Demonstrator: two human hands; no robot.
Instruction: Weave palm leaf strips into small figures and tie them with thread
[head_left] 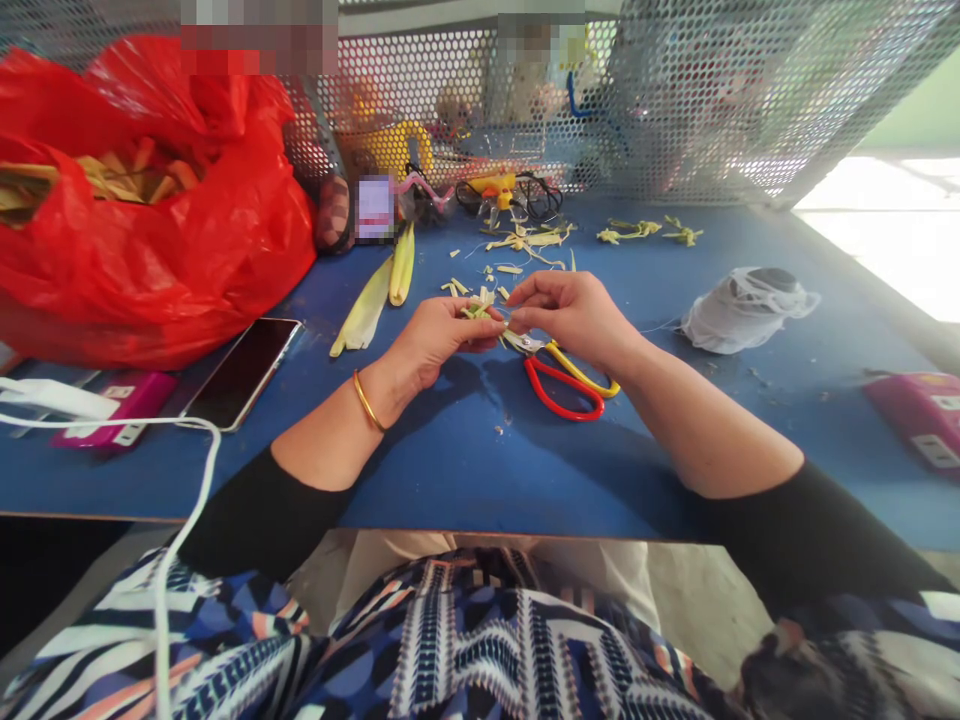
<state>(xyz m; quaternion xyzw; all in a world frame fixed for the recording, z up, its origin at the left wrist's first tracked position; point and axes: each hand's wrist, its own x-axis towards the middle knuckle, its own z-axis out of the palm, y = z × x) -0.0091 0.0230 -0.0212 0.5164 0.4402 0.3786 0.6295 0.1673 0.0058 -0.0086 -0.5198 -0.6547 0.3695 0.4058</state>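
Between the thumb and fingers of my left hand [442, 335] is a small piece made of green and pale corn husk strips [477, 311]. Close against it, the fingertips of my right hand [570, 310] are pinched together; what they grip is too small to make out. Below my hands lie scissors [564, 388] with one red and one yellow handle, blades partly hidden by my fingers. A fine thread runs from the net-wrapped dark spool [750, 308] toward my right wrist. Husk scraps [510, 269] are scattered just beyond my fingers.
At left stand a red plastic bag [225, 240] of dried husks, a phone [244, 372] and a purple power strip [139, 405] with a white cable. Husk leaves [367, 305] lie nearby. Knotted husk pieces [649, 231] sit farther back, before a perforated metal screen [675, 110].
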